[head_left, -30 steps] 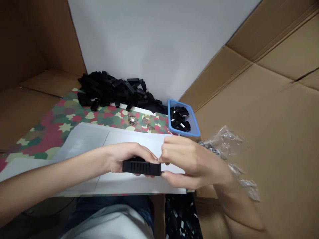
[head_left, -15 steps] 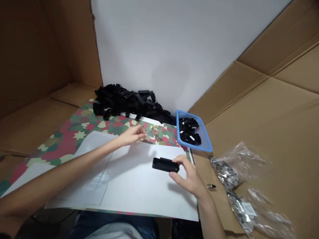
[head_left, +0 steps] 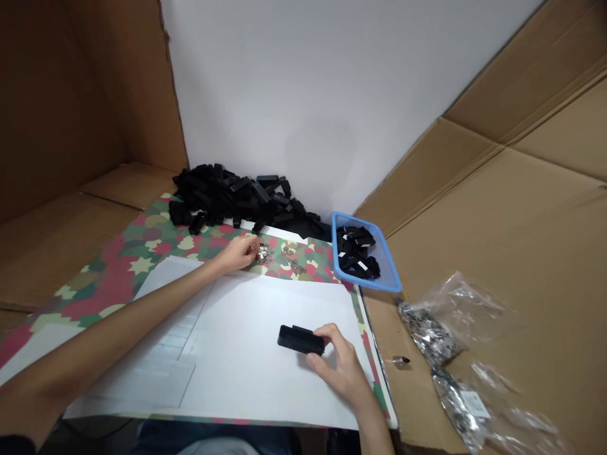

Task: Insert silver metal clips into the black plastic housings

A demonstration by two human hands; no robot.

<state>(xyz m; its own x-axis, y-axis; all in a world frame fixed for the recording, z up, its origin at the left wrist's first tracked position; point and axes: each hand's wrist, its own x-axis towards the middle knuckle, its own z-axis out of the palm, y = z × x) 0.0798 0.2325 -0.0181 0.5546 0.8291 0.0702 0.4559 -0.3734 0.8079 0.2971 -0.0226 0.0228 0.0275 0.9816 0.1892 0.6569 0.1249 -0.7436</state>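
Observation:
My right hand (head_left: 342, 363) pinches one end of a black plastic housing (head_left: 300, 340) between thumb and fingers. The housing is long and hollow, held just over the white paper (head_left: 265, 354) with its open side up. My left hand (head_left: 241, 251) reaches across to the far part of the table, fingers curled together at a small heap of shiny metal parts (head_left: 263, 254). Whatever its fingertips hold is hidden. Beside that heap lies a second group of tiny metal parts (head_left: 293, 260).
Black plastic pieces (head_left: 222, 193) are piled against the white wall. A blue basket (head_left: 392, 272) at the right holds more black pieces. Plastic bags of metal parts (head_left: 431, 332) and a small pointed metal object (head_left: 401, 361) lie on the cardboard (head_left: 379, 309) at the right.
My left hand let go of the housing and moved out to the metal parts, its fingers closing there. My right hand now holds the housing alone, lower and nearer to me.

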